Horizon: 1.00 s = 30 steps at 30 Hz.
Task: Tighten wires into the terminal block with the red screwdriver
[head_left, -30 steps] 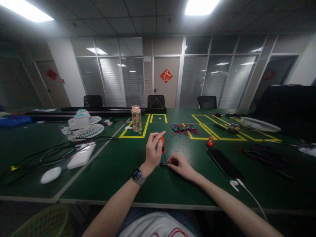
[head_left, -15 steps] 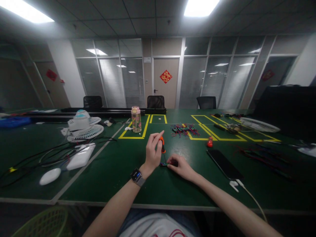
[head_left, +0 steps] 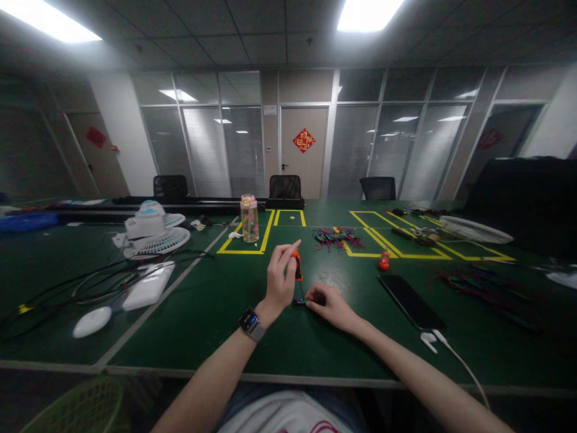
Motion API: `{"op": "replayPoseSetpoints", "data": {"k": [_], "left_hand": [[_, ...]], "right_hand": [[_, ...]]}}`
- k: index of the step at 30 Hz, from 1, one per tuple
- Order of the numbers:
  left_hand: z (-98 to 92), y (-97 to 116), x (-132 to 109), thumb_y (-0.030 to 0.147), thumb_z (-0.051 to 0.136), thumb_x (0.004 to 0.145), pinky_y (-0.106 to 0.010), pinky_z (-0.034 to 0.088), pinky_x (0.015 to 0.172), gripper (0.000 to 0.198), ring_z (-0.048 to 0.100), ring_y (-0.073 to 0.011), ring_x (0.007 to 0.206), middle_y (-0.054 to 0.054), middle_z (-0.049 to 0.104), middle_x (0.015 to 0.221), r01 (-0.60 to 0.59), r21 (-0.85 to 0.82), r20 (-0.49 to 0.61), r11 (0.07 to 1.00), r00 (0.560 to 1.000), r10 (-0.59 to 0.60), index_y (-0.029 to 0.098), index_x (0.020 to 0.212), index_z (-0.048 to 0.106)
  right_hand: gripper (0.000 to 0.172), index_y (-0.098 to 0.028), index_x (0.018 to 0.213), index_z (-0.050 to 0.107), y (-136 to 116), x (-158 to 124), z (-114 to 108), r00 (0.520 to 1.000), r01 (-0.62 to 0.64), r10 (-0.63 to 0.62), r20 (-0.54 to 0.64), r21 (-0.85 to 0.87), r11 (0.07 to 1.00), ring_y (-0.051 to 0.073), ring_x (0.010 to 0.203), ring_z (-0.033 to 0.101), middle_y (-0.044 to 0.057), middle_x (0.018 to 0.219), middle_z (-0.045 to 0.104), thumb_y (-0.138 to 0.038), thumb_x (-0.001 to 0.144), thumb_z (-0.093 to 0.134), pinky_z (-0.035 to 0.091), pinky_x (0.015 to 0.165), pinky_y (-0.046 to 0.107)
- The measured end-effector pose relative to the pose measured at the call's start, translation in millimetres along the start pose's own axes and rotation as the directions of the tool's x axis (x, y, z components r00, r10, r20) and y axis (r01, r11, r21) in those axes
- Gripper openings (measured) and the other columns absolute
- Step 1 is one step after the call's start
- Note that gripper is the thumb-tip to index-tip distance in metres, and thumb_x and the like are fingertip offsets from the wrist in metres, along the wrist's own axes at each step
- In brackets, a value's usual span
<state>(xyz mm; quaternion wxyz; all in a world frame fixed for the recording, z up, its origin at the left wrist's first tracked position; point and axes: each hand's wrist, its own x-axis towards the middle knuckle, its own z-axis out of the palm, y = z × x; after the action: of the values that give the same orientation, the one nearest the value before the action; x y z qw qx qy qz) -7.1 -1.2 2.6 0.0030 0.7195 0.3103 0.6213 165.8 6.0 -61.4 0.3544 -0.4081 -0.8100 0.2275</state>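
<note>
My left hand [head_left: 281, 275] is closed around the orange and black handle of a screwdriver [head_left: 298, 265], its index finger stretched along the top. The thin shaft points down at a small circuit board [head_left: 300, 301] lying on the green table. The fingertips of my right hand [head_left: 327, 304] pinch the board's right end and partly hide it. Whether the tip sits in a screw is too small to tell. Beyond my hands lies a pile of small boards with red and blue wires [head_left: 339, 238].
A black phone [head_left: 411, 302] with a white cable and a small red object [head_left: 384, 261] lie to the right, near more wired boards [head_left: 487, 288]. A pink-lidded bottle [head_left: 249, 219] stands behind my left hand. White fans [head_left: 155, 231], black cables and a white box [head_left: 148, 286] occupy the left.
Both hands keep nearly the same place and grip on the screwdriver and the circuit board. The whole view has shifted very slightly.
</note>
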Motion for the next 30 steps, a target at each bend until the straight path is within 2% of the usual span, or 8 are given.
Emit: {"op": "replayPoseSetpoints", "data": {"k": [4,9,16,20,25,30], "left_hand": [[0.6,0.6,0.8,0.019,0.041,0.098,-0.030,0.047,0.086,0.033,0.057,-0.0166,0.096,-0.006,0.059,0.103,-0.002,0.004,-0.028,1.000,1.000,0.002,0.021,0.127,0.056],[1.7,0.9,1.4,0.025,0.055,0.093,-0.028,0.048,0.080,0.025,0.055,-0.0149,0.086,-0.003,0.053,0.093,-0.013,0.052,-0.066,0.999,0.998,0.017,0.021,0.116,0.063],[-0.9,-0.2,0.1,0.019,0.034,0.098,-0.032,0.048,0.087,0.037,0.057,-0.0175,0.101,-0.008,0.059,0.109,-0.006,-0.023,0.003,1.000,1.000,0.006,0.021,0.130,0.055],[0.6,0.7,0.9,0.019,0.039,0.098,-0.032,0.048,0.086,0.033,0.058,-0.0172,0.097,-0.007,0.061,0.103,-0.022,-0.003,-0.033,1.000,0.999,0.022,0.020,0.126,0.057],[2.0,0.5,1.4,0.026,0.055,0.093,-0.028,0.049,0.079,0.023,0.055,-0.0149,0.085,-0.003,0.052,0.091,-0.025,0.054,-0.066,0.998,0.997,0.029,0.021,0.112,0.065],[0.2,-0.3,0.6,0.023,0.040,0.098,-0.030,0.049,0.085,0.036,0.057,-0.0166,0.096,-0.007,0.057,0.105,-0.007,0.005,0.017,1.000,1.000,0.007,0.023,0.130,0.055]], "right_hand": [[0.010,-0.016,0.080,0.064,1.9,0.1,1.2,1.000,0.008,-0.008,-0.007,0.004,1.000,0.015,0.070,0.055,0.001,0.075,0.061,-0.008,0.074,0.063,0.043,0.065,0.025],[0.010,-0.016,0.081,0.064,1.1,0.1,1.0,1.000,0.001,-0.001,-0.007,-0.004,1.000,0.015,0.069,0.055,0.001,0.075,0.060,-0.008,0.074,0.063,0.042,0.064,0.025],[0.012,-0.016,0.080,0.064,-1.0,0.0,0.1,1.000,-0.005,0.005,-0.006,-0.002,1.000,0.015,0.069,0.055,0.000,0.074,0.061,-0.006,0.074,0.063,0.042,0.064,0.025],[0.012,-0.017,0.080,0.065,0.0,0.2,0.7,1.000,-0.008,0.008,-0.009,0.006,1.000,0.015,0.069,0.055,0.000,0.075,0.061,-0.007,0.074,0.063,0.042,0.065,0.025],[0.011,-0.016,0.080,0.064,-0.4,0.5,0.5,1.000,-0.005,0.005,-0.005,-0.001,1.000,0.015,0.069,0.055,0.001,0.075,0.061,-0.007,0.074,0.064,0.043,0.065,0.025],[0.011,-0.016,0.080,0.063,-1.2,0.2,0.2,1.000,-0.009,0.009,-0.007,-0.007,1.000,0.015,0.068,0.054,0.000,0.074,0.061,-0.007,0.074,0.063,0.042,0.064,0.025]]}}
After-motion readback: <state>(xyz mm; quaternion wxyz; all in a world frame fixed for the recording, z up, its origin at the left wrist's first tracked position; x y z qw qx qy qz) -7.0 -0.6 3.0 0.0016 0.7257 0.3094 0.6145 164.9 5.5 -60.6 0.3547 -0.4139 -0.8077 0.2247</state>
